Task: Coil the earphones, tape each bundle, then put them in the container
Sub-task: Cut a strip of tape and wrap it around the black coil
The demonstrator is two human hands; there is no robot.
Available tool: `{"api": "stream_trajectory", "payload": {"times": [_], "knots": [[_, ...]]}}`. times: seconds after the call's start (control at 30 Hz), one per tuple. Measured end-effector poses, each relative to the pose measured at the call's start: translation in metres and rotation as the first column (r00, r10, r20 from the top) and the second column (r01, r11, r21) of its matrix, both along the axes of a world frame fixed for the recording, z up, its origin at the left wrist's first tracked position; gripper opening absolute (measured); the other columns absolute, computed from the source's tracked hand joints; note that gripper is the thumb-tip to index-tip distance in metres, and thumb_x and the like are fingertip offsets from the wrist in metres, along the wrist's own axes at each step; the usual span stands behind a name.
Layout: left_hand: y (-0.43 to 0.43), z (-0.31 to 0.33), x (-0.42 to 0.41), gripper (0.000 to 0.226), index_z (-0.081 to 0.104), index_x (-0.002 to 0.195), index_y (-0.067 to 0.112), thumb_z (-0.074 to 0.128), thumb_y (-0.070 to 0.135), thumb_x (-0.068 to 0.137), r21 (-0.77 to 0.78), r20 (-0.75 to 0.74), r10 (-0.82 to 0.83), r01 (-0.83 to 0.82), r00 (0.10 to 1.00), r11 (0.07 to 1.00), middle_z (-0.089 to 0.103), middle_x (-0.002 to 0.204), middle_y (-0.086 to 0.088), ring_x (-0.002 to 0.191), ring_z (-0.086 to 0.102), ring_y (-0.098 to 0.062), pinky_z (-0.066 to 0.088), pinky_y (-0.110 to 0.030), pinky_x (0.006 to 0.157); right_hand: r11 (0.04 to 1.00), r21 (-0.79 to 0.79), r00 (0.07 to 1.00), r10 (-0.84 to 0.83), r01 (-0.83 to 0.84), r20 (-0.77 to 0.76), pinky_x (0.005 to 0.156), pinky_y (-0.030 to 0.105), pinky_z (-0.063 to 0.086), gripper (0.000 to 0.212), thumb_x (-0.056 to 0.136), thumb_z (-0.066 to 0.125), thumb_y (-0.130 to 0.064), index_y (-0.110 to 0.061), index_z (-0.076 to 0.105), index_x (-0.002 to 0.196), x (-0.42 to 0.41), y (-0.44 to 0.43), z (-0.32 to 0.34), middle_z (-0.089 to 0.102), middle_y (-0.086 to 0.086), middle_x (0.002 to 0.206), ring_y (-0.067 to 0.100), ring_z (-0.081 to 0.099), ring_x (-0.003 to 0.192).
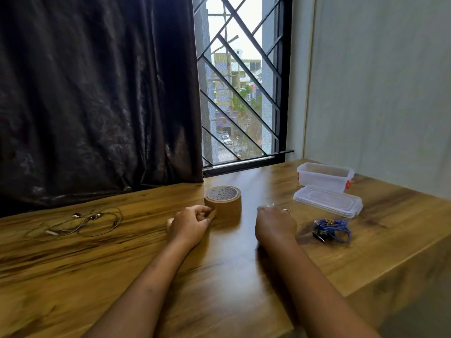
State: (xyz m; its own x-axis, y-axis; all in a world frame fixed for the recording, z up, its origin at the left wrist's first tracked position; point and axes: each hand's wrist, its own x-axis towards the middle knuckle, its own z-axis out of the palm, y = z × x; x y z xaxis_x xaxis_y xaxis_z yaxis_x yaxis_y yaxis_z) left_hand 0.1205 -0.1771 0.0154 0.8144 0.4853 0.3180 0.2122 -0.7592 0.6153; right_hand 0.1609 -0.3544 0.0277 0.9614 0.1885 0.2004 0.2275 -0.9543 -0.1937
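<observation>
Left hand (189, 224) pinches tape end on brown tape roll (222, 202), desk (219, 276) centre. Right hand (275, 223) curled, contents unclear. Blue earphones (332, 229) bundled by right edge; grey earphones (85, 223) loose near left edge; container (324, 176) open at back-right corner.

We see left hand (189, 224) pinching the tape roll (223, 202); right hand (275, 224) curled near it. Bundled blue earphones (333, 229) right, loose grey earphones (85, 223) left, on table (219, 276).

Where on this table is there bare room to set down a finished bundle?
Bare wood: between the loose earphones and the left hand, and the near left corner. Crowded on the right: blue earphones, lid, container.
</observation>
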Motion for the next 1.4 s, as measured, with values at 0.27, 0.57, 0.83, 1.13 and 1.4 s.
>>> {"api": "stream_trajectory", "payload": {"times": [0.27,0.57,0.83,1.13,1.4], "knots": [[0.005,0.0,0.001,0.031,0.065,0.111,0.042,0.059,0.026,0.085,-0.033,-0.04,-0.054,0.053,0.998,0.998,0.066,0.117,0.014,0.119,0.051,-0.016,0.032,-0.038,0.1,0.993,0.059,0.994,0.106,-0.106,-0.001,0.073,0.028,0.039,0.02,0.09,0.052,-0.007,-0.009,0.059,0.108,-0.01,-0.008,0.007,0.06,0.011,0.111,0.027,0.058,0.102],[0.006,0.0,0.0,0.01,0.063,0.071,0.036,0.068,0.039,0.079,-0.058,-0.007,-0.007,0.006,1.0,0.998,0.069,0.081,0.013,0.099,0.061,-0.015,0.039,-0.033,0.091,0.956,-0.146,0.967,0.246,-0.253,-0.069,0.068,0.026,0.037,0.019,0.089,0.058,-0.019,-0.005,0.066,0.101,-0.005,-0.006,0.012,0.063,0.014,0.095,0.027,0.048,0.073],[0.009,-0.002,0.003,0.014,0.061,0.069,0.034,0.069,0.038,0.08,0.01,0.063,0.042,-0.043,0.997,0.999,0.072,0.085,0.008,0.096,0.061,-0.017,0.038,-0.034,0.087,0.89,-0.3,0.939,0.334,-0.342,-0.08,0.078,0.032,0.049,0.022,0.087,0.058,-0.019,-0.01,0.064,0.107,-0.008,0.0,0.012,0.063,0.011,0.105,0.031,0.061,0.093],[0.007,-0.003,-0.001,0.012,0.061,0.074,0.034,0.065,0.043,0.081,0.24,0.132,0.008,-0.04,0.991,0.97,0.064,0.074,0.016,0.094,0.054,-0.008,0.026,-0.033,0.084,0.874,-0.276,0.914,0.355,-0.399,-0.196,0.076,0.032,0.046,0.031,0.094,0.051,-0.014,-0.005,0.05,0.123,-0.007,0.008,0.03,0.057,0.015,0.121,0.03,0.059,0.104],[0.004,0.0,-0.001,0.014,0.062,0.075,0.032,0.066,0.045,0.08,0.23,0.115,0.006,-0.033,0.993,0.973,0.059,0.07,0.017,0.095,0.059,-0.01,0.026,-0.032,0.084,0.863,0.213,0.887,0.427,-0.457,0.174,0.071,0.035,0.045,0.023,0.092,0.054,-0.019,-0.018,0.05,0.115,0.021,0.026,0.055,0.063,0.013,0.112,0.032,0.059,0.095]]}}
